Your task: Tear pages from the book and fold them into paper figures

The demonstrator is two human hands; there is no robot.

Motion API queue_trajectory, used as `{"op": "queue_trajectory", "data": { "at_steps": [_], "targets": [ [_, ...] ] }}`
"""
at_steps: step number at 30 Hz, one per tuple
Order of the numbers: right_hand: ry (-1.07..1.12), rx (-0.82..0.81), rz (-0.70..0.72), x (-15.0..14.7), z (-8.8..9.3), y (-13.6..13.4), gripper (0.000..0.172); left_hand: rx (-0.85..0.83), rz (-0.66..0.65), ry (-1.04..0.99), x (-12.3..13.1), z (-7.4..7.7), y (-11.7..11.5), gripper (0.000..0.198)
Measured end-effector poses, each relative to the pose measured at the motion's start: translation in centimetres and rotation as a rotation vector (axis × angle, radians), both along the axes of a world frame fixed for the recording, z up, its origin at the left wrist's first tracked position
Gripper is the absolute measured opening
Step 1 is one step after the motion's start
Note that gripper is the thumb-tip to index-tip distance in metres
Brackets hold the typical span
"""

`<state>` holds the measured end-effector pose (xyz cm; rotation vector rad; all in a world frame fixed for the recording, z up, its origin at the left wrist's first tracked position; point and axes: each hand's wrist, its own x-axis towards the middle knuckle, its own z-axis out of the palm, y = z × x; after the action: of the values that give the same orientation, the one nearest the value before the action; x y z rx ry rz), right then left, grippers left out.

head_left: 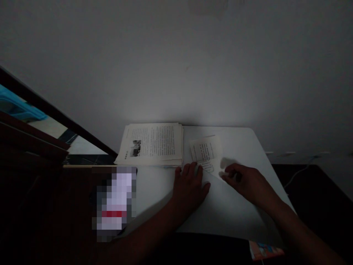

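A folded sheet of printed paper, with some red marks among its lines, lies on the white table. My left hand rests flat on the table with fingers spread, its fingertips at the sheet's lower left edge. To the right of the sheet, my right hand hovers over its lower right side. Thumb and index finger there are bent towards each other, tips slightly apart, and I see nothing between them. The remaining fingers are curled and partly hidden. Left of the sheet sits a stack of printed pages.
A blurred-out bright object lies at the table's left edge. Behind the table rises a plain wall. A dark rail slants down at the left. A white cable hangs at the right, and a colourful packet shows below the front edge.
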<state>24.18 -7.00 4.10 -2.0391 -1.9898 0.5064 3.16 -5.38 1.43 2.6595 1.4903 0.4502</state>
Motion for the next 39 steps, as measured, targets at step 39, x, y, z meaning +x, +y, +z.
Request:
{"op": "queue_trajectory", "data": {
  "at_steps": [39],
  "targets": [
    [-0.322,-0.041,-0.14,-5.0,-0.9,5.1,0.061,-0.021,-0.03,-0.079,0.3,-0.4,0.5,0.048]
  ]
}}
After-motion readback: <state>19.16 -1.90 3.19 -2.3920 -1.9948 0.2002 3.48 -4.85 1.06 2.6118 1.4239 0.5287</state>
